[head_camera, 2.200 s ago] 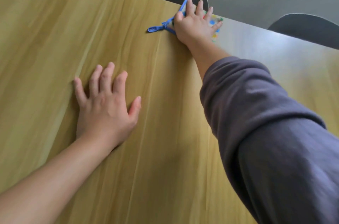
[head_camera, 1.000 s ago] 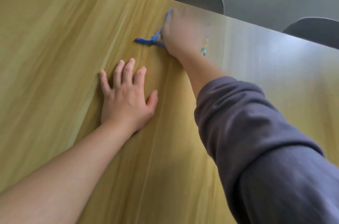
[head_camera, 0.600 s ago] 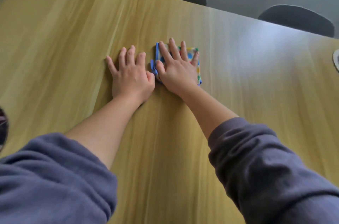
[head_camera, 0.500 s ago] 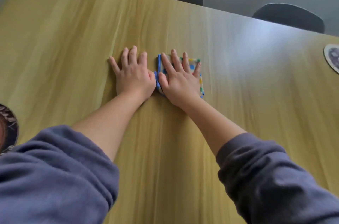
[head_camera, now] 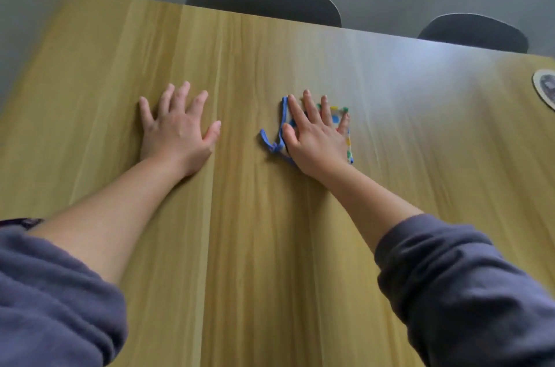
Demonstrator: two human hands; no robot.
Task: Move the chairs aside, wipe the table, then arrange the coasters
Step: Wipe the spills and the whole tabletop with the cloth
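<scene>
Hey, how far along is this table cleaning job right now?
Done: unclear. Two dark chairs stand at the far edge of the table, and I cannot tell whether they were moved aside. In hand: wiping. The right hand presses flat on the folded cloth and the left hand rests flat on the wood. Left: the coasters. One coaster lies at the right edge, not yet arranged.

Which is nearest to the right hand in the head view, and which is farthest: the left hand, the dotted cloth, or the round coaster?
1. dotted cloth, directly under the right hand.
2. left hand, flat on the table, on its left side.
3. round coaster, at the table's right edge.
</scene>
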